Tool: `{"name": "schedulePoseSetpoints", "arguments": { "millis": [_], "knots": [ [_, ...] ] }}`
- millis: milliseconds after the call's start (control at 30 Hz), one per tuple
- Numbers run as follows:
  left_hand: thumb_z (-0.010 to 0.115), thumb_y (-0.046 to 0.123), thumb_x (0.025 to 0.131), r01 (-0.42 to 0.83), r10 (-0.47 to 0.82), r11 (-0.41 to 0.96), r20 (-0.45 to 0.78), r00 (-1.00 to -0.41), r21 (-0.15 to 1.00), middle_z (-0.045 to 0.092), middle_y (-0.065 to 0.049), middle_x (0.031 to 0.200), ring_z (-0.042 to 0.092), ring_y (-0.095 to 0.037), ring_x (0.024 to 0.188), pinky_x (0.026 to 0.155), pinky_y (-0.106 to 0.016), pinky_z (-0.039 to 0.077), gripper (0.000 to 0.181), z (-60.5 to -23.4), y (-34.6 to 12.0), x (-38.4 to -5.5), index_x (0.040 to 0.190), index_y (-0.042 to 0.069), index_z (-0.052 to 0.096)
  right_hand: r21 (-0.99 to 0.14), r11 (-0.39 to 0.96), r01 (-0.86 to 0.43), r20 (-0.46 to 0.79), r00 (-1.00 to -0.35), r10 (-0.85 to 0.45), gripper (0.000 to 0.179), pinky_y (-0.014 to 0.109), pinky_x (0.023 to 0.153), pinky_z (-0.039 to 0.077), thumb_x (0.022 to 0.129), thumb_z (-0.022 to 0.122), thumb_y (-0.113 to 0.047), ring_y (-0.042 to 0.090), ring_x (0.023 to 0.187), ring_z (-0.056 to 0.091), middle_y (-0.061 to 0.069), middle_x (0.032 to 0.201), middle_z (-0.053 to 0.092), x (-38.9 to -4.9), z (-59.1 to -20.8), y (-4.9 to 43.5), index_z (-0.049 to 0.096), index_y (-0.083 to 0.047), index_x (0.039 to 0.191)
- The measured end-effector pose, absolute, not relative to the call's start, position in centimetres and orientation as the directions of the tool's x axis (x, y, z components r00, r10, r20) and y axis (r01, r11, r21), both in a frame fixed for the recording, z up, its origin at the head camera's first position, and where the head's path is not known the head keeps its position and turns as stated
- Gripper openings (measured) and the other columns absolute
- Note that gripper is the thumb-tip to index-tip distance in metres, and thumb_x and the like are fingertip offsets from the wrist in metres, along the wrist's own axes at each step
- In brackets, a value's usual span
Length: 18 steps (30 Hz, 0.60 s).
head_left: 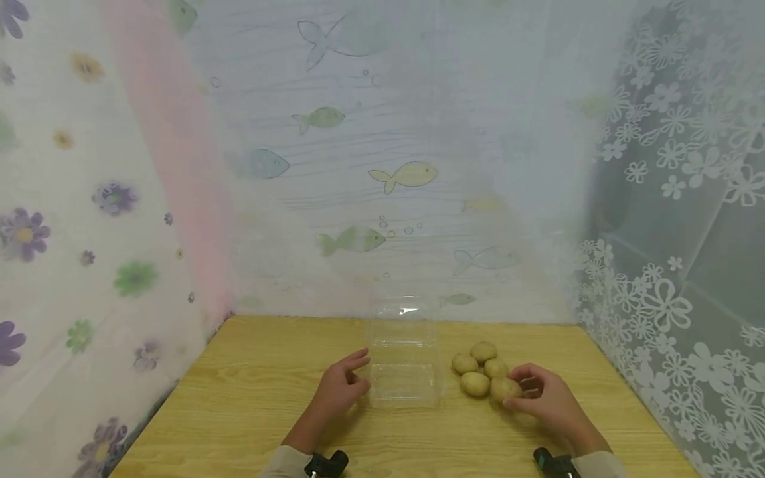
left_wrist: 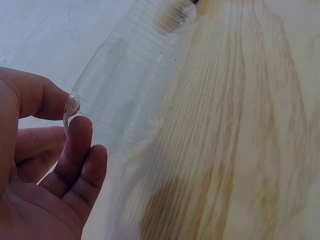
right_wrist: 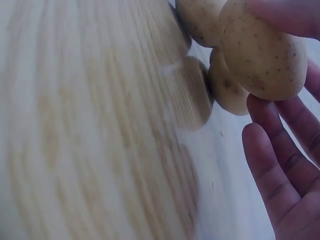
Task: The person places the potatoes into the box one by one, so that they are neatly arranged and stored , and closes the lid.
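A clear plastic clamshell container (head_left: pixel 403 385) lies on the table with its lid raised at the back. At its left side is my left hand (head_left: pixel 342 386); in the left wrist view thumb and fingers pinch the container's rim (left_wrist: pixel 73 106). My right hand (head_left: pixel 546 401) grips a potato (head_left: pixel 505 390) at the near right of a small group, thumb on one side and fingers on the other. In the right wrist view this potato (right_wrist: pixel 262 55) sits in front of other potatoes (right_wrist: pixel 227 87). The rest of the group, including a potato (head_left: pixel 475 384) beside the held one, rests right of the container.
The wooden table (head_left: pixel 263 372) reaches back to a curtain (head_left: pixel 335 199) printed with fish. Flowered sheets hang along the left (head_left: pixel 89 265) and right (head_left: pixel 675 318) sides. Black wrist cameras sit on both wrists, by the sleeves.
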<state>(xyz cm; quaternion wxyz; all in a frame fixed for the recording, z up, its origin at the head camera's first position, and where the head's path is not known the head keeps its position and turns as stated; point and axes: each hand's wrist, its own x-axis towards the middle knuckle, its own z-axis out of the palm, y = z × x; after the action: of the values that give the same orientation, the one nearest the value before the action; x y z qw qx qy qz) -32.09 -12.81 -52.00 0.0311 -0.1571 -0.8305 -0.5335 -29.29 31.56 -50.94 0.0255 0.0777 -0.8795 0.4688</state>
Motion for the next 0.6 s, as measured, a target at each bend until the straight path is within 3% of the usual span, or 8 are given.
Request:
{"name": "schedulePoseSetpoints", "arguments": {
  "millis": [600],
  "knots": [
    [0.067, 0.006, 0.099, 0.345, 0.327, 0.346, 0.233, -0.916, 0.872, 0.038, -0.016, 0.165, 0.054, -0.005, 0.078, 0.066, -0.02, 0.048, 0.056, -51.9, -13.1, -31.7, 0.15, -0.006, 0.049, -0.816, 0.536, -0.217, 0.158, -0.975, -0.154, 0.05, 0.025, 0.082, 0.058, 0.083, 0.089, -0.032, 0.026, 0.107, 0.066, 0.01, 0.121, 0.067, -29.7, -48.8, 29.6, 0.067, -0.01, 0.121]
  ]
}}
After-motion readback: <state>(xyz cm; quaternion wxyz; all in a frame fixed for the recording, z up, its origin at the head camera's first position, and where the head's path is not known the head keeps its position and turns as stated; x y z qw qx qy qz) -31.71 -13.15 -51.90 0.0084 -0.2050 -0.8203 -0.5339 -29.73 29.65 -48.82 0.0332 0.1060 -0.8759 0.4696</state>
